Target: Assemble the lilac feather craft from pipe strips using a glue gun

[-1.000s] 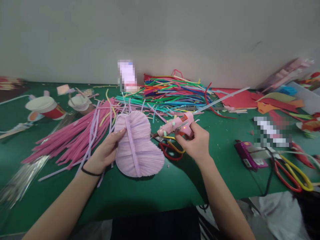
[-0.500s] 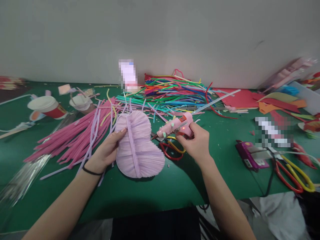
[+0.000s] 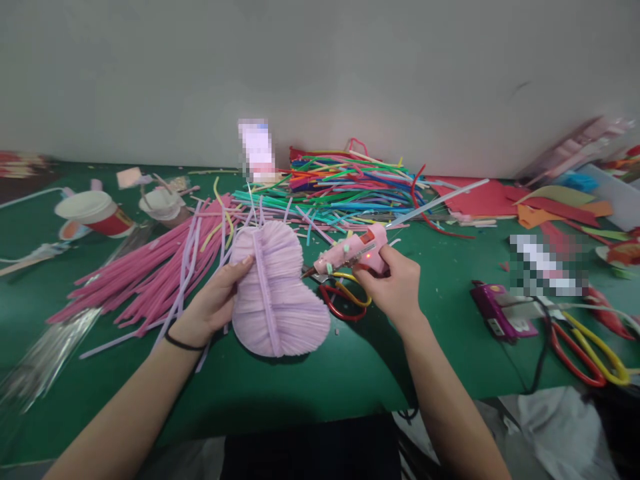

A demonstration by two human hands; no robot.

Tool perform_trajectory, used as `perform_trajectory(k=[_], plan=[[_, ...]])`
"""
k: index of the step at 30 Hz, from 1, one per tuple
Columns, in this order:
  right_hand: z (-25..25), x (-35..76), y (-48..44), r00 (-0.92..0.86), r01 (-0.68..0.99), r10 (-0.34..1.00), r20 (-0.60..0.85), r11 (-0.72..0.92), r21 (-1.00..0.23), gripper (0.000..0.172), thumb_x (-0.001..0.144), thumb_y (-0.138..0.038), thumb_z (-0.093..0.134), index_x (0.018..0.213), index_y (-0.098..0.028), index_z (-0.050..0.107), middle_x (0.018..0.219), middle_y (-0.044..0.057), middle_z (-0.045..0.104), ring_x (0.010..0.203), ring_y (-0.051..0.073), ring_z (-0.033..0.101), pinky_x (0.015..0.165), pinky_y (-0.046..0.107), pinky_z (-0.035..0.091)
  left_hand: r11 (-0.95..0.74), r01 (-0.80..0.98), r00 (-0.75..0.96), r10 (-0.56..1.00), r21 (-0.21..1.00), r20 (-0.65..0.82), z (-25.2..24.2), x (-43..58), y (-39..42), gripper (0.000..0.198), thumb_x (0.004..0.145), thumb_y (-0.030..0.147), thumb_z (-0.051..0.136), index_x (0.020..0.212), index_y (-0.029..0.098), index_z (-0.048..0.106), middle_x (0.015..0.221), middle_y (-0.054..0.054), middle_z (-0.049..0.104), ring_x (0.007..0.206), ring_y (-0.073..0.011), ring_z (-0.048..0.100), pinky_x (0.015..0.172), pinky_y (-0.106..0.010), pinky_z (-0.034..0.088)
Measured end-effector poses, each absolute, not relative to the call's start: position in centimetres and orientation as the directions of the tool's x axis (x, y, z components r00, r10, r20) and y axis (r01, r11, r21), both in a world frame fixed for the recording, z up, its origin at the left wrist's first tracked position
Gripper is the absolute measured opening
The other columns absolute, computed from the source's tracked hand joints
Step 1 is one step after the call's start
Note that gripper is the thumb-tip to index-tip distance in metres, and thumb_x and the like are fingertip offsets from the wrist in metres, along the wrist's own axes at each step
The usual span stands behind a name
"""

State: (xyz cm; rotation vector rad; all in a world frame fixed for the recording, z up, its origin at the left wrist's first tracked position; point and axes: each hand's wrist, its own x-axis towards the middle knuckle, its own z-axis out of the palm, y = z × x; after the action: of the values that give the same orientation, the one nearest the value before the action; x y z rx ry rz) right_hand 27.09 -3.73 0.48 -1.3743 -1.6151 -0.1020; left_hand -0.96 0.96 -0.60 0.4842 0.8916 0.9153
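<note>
My left hand (image 3: 217, 297) grips the left edge of a lilac heart-shaped piece (image 3: 295, 313) made of rows of pipe cleaners, with a raised strip down its middle. Its thumb lies on the front face; the other fingers are hidden behind. My right hand (image 3: 395, 280) is closed around the handle of a pink glue gun (image 3: 347, 252). A small light glows on the gun, and a long clear glue stick (image 3: 440, 202) sticks out of its back. The nozzle points left, close to the heart's right edge; whether it touches, I cannot tell. Scissors (image 3: 345, 300) with red and yellow handles lie below the gun.
Pink pipe cleaners (image 3: 150, 267) lie at left, near a paper cup (image 3: 95, 212). A multicoloured pile (image 3: 350, 183) sits by the wall. At right are red sheets (image 3: 480, 198), a purple power box (image 3: 500, 313) with cables, and more scissors (image 3: 590, 353).
The back end of the glue stick has shifted slightly right with a tiny movement of the gun and my right hand. My left hand and the heart stay nearly still.
</note>
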Motion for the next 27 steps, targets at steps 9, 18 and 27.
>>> perform_trajectory(k=[9, 18, 27], plan=[[0.54, 27.12, -3.73, 0.147, 0.8, 0.715, 0.683, 0.32, -0.507, 0.036, 0.07, -0.027, 0.065, 0.06, -0.023, 0.03, 0.053, -0.009, 0.033, 0.048, 0.008, 0.028, 0.046, 0.023, 0.024, 0.543, -0.455, 0.295, 0.84, 0.706, -0.455, -0.49, -0.93, 0.98, 0.014, 0.084, 0.018, 0.071, 0.096, 0.014, 0.078, 0.089, -0.01, 0.081, 0.08, -0.0261, 0.078, 0.089, -0.038, 0.062], [1.04, 27.02, -3.79, 0.155, 0.804, 0.717, 0.68, 0.308, -0.508, 0.037, 0.071, -0.029, 0.066, 0.06, -0.023, 0.032, 0.052, -0.009, 0.032, 0.048, 0.008, 0.028, 0.046, 0.024, 0.023, 0.548, -0.455, 0.291, 0.837, 0.702, -0.464, -0.51, -0.99, 0.93, 0.016, 0.085, 0.019, 0.07, 0.099, 0.015, 0.078, 0.094, -0.009, 0.081, 0.082, -0.0256, 0.078, 0.086, -0.036, 0.063], [0.9, 27.08, -3.74, 0.174, 0.809, 0.701, 0.692, 0.299, -0.507, 0.034, 0.071, -0.028, 0.068, 0.059, -0.022, 0.037, 0.053, -0.009, 0.034, 0.048, 0.007, 0.028, 0.047, 0.024, 0.025, 0.544, -0.443, 0.285, 0.839, 0.712, -0.464, -0.42, -0.95, 0.94, 0.014, 0.085, 0.019, 0.071, 0.096, 0.014, 0.078, 0.091, -0.011, 0.081, 0.085, -0.0275, 0.078, 0.092, -0.04, 0.06]])
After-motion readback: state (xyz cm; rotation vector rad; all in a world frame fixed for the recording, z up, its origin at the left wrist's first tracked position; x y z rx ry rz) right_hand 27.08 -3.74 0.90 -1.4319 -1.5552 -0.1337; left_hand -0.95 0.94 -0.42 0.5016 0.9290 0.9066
